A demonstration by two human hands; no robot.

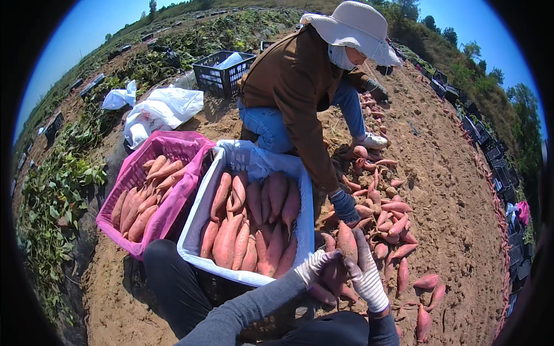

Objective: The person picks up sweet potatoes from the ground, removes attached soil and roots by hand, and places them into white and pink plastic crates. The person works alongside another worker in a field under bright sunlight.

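My left hand (318, 264), in a striped work glove, is closed around a shaded sweet potato (334, 281) that points down. Beside it my right hand (367, 270), gloved alike, grips a plump sweet potato (347, 243) between thumb and fingers. The two hands almost touch, and part of each root is hidden by the gloves. Just left of them stands a crate with a white liner (246, 277), holding sweet potatoes (227, 242) laid in rows. A heap of loose sweet potatoes (396, 225) lies on the soil beyond my right hand.
A co-worker (290, 82) in a sun hat crouches opposite, one gloved hand (345, 206) in the heap. At left stands a pink-lined crate (173, 216) with smaller sweet potatoes. White plastic bags (162, 110) and a black crate (223, 75) are behind. Vines (56, 186) border the left.
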